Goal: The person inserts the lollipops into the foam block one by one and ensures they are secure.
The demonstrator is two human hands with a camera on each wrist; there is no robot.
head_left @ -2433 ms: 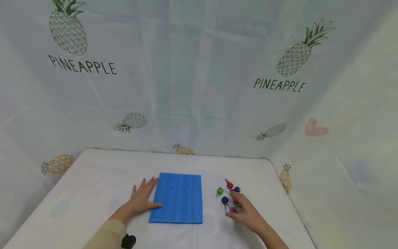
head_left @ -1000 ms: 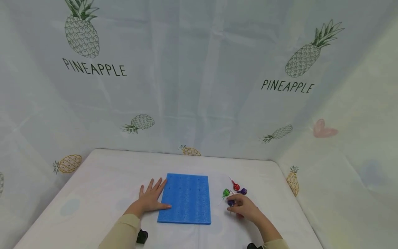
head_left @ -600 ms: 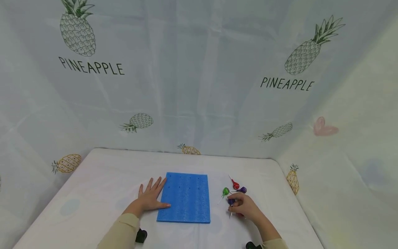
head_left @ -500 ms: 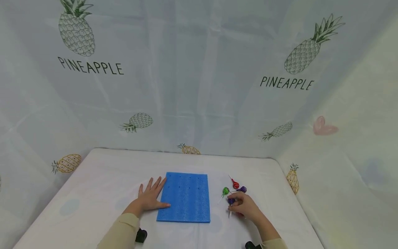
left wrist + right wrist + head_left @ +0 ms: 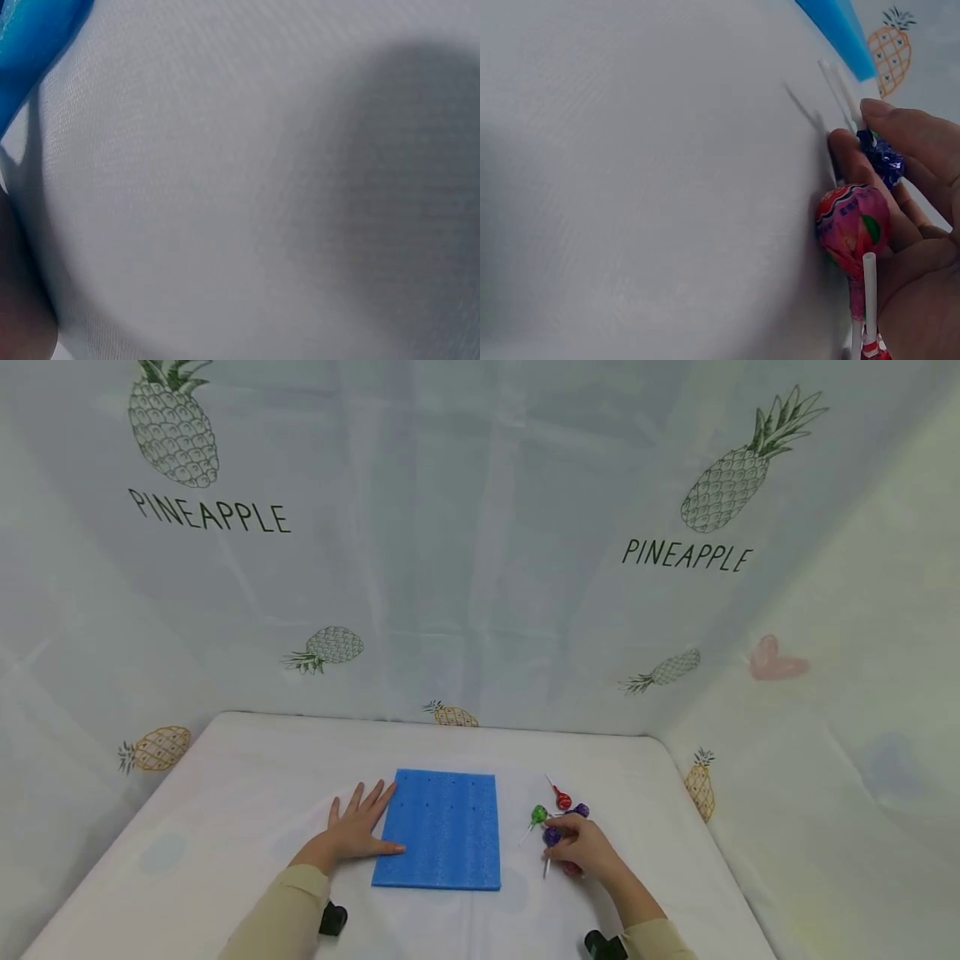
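In the head view my left hand (image 5: 351, 832) lies with its fingers spread at the left edge of a flat blue foam board (image 5: 438, 831), the thumb resting on it. Small holes dot the board's upper part. To its right, my right hand (image 5: 588, 850) pinches a purple-wrapped lollipop (image 5: 552, 837) between thumb and fingers, its white stick pointing toward me. The right wrist view shows this lollipop's wrapper (image 5: 885, 161) between the fingertips. Under that palm lies a pink lollipop (image 5: 853, 225), with another white stick (image 5: 870, 296) beside it. The left wrist view holds mostly cloth.
Just beyond the right hand lie a green lollipop (image 5: 538, 814), a red lollipop (image 5: 562, 799) and a second purple lollipop (image 5: 581, 810). A white cloth (image 5: 270, 768) covers the table. Behind it hangs a pineapple-printed curtain (image 5: 442, 568).
The right hand's fingers, wide apart over the lollipops at first, have come together on the purple one. The left hand stays at the board's edge. The head view has shifted slightly.
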